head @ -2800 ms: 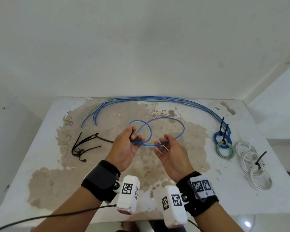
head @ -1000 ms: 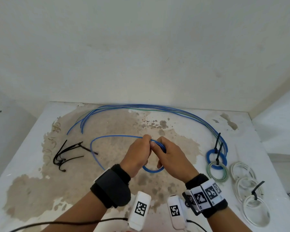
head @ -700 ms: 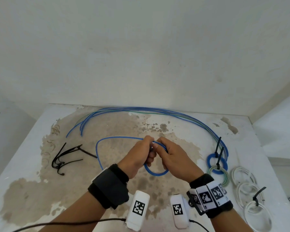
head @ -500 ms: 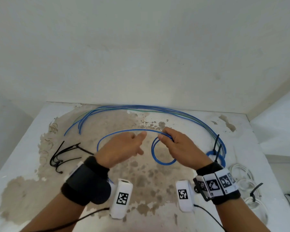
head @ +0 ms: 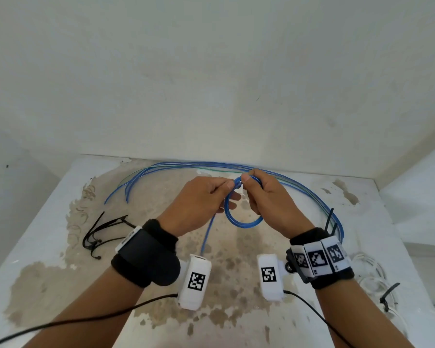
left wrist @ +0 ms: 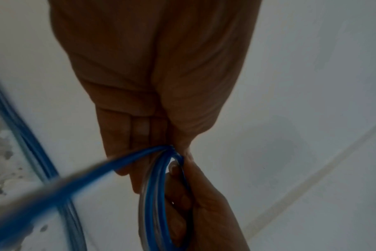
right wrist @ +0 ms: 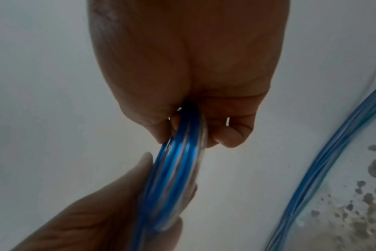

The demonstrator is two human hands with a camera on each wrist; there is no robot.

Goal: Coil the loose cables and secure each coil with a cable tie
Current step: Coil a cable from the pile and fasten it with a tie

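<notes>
A small coil of blue cable (head: 241, 219) hangs in the air above the stained table (head: 48, 232). My right hand (head: 266, 197) pinches the top of the coil (right wrist: 178, 161) between thumb and fingers. My left hand (head: 204, 199) meets it there and pinches the same cable (left wrist: 157, 195); its loose tail (head: 207, 234) runs down toward me. Loose blue and green cables (head: 161, 169) arc along the far side of the table. Black cable ties (head: 98, 234) lie at the left.
Tied coils lie at the right: black tie tails (head: 329, 219) stick up behind my right wrist, and white coils (head: 372, 275) sit near the right edge. A white wall rises just behind the table. Thin black wires trail from both wrist cameras.
My left hand came back to the coil and pinches the cable beside my right hand. The big loop at the left is gone; a short tail hangs down. Both hands rose and moved farther away.
</notes>
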